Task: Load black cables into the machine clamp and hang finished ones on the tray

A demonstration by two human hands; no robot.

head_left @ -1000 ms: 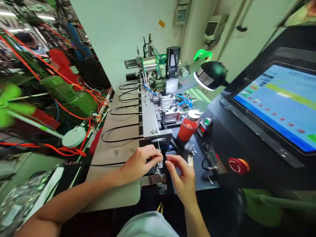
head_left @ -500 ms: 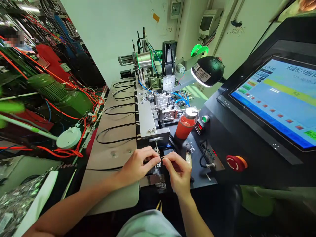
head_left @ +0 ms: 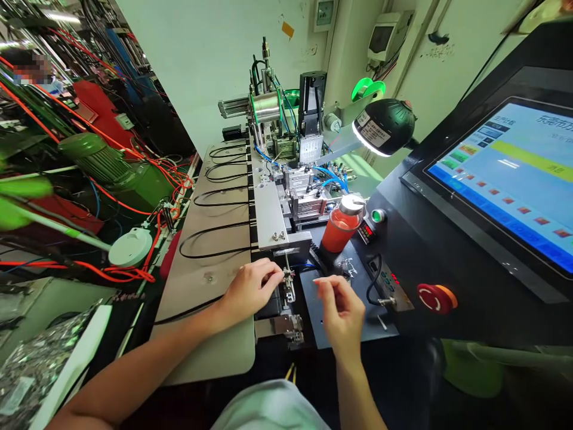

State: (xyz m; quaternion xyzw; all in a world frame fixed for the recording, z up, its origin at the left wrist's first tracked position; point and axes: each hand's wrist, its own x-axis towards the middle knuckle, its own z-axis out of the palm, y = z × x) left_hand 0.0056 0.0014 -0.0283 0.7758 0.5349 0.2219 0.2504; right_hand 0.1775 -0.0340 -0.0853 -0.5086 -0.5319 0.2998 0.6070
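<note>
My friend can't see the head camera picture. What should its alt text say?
A person's left hand touches a small metal clamp on a workbench machine, while the right hand hovers over a black mat. A red bottle and a blue touchscreen stand nearby.

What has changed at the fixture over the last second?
The right hand has moved rightward, away from the small metal fixture, its fingertips no longer at it. The left hand stays at the fixture's left side. The red bottle stands where it was.

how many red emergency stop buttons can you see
1: the red mushroom emergency stop button sits on the black control console, below the touchscreen. Others could be hidden out of view.
</note>
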